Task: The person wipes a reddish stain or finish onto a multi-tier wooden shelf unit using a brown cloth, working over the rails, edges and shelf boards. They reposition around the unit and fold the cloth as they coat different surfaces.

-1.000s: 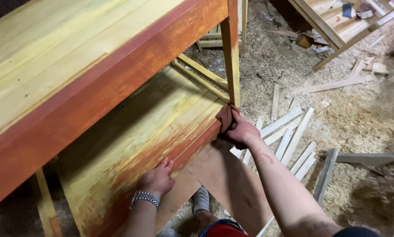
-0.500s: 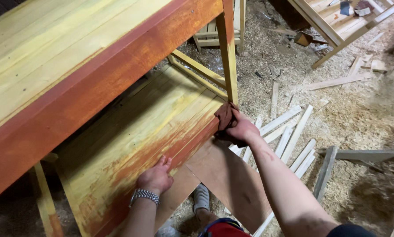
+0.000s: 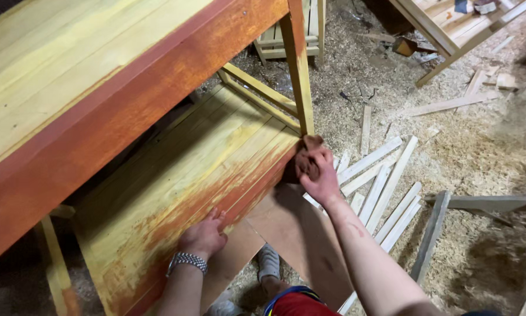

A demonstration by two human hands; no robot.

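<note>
My right hand (image 3: 315,175) grips a brown stained rag (image 3: 305,157) and presses it against the front right corner of the lower wooden shelf (image 3: 181,175), at the foot of the upright leg (image 3: 298,64). My left hand (image 3: 203,235), with a metal watch on the wrist, rests flat on the shelf's front edge, fingers spread. The shelf is yellow wood with reddish-brown stain along its front strip. The upper top (image 3: 69,76) of the same wooden stand has a stained red-brown front rail.
A cardboard sheet (image 3: 298,240) lies on the floor under my arms. Loose wooden slats (image 3: 386,181) lie on the sawdust-covered floor at right. More wooden frames (image 3: 444,29) stand at the top right. My shoe (image 3: 269,263) shows below.
My right hand with the rag has stayed at the shelf's front corner, shifting slightly along it. My left hand has kept its place on the shelf edge.
</note>
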